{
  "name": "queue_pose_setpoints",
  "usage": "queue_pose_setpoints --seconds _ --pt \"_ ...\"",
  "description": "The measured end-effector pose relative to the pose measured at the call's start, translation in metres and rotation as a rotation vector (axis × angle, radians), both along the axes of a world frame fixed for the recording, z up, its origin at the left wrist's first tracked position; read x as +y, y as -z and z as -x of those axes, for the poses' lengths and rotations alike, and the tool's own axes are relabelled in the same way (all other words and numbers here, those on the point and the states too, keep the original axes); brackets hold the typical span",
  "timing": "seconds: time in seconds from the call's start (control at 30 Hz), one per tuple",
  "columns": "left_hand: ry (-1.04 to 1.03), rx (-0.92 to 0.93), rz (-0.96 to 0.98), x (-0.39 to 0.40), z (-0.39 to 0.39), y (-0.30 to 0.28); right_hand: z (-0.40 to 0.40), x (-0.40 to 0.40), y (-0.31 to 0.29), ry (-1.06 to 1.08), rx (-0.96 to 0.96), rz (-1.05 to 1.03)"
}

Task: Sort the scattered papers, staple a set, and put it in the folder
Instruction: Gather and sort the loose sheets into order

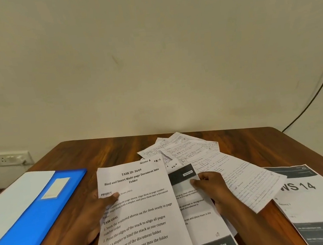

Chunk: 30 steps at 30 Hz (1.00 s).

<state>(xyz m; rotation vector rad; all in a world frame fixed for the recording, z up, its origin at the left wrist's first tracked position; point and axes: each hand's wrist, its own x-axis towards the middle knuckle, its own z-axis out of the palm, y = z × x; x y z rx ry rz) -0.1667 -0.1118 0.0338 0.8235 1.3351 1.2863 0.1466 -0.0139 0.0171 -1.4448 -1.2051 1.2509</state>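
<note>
My left hand (91,217) grips a printed sheet headed "TASK ID: 3649" (141,215), thumb on top near its left edge, fingers hidden under the paper. My right hand (212,187) pinches a printed page with a dark banner (185,177) that lies just right of that sheet and partly under it. Handwritten pages (198,154) fan out behind and to the right of this hand. A further printed page marked "WS 14" (314,195) lies flat at the right. The blue folder (32,213) lies shut at the left. No stapler is in view.
All of this rests on a brown wooden table (107,152) set against a cream wall. A wall socket (5,159) sits low at the left, and a black cable (312,97) runs down the wall at the right.
</note>
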Motion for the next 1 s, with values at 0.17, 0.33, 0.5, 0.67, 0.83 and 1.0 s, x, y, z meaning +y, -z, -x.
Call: queue_pose_setpoints --seconds 0.17,0.33,0.5,0.67,0.83,1.0 --pt "-0.099 -0.087 -0.037 0.003 0.001 0.000 0.001 0.000 0.005 0.031 0.100 -0.045" --pt "-0.163 -0.076 0.003 0.008 -0.004 0.004 -0.003 -0.001 0.003 0.053 0.222 -0.041" --pt "-0.170 -0.165 0.007 0.005 -0.006 -0.001 -0.004 0.001 0.004 0.062 0.289 -0.021" --pt "-0.124 -0.168 -0.009 0.007 0.001 0.006 -0.004 -0.001 0.003 0.051 0.326 -0.010" --pt "-0.025 0.002 -0.023 -0.001 -0.004 -0.002 -0.001 -0.007 -0.002 0.048 0.357 -0.007" --pt "-0.020 -0.010 -0.032 -0.002 0.000 0.002 0.005 -0.014 -0.005 -0.001 0.397 -0.032"
